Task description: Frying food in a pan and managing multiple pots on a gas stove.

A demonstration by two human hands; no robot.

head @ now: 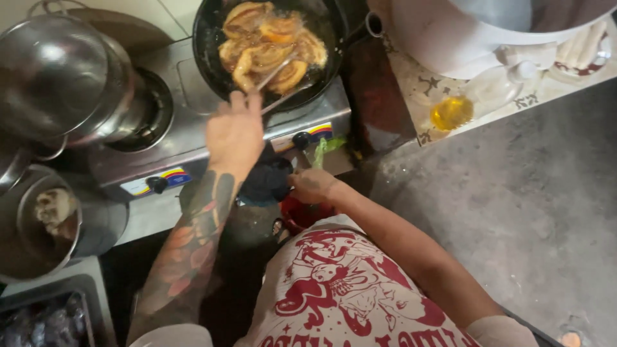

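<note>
My left hand [234,132] grips metal tongs [277,80] whose tips reach into a black frying pan [207,45]. Several golden-brown pieces of food [270,45] fry in bubbling oil there. The pan sits on the right burner of a steel two-burner gas stove [193,138]. My right hand [312,185] is curled low in front of the stove, just below its right black knob [299,139], beside a dark cloth [267,180]. What the fingers hold is not visible.
A large steel pot [58,77] covers the left burner. A steel bowl with pale food [48,218] stands at lower left. A jug of yellow oil [452,112] and a white container [450,38] sit on the patterned mat at upper right. A red item [302,215] is below my right hand.
</note>
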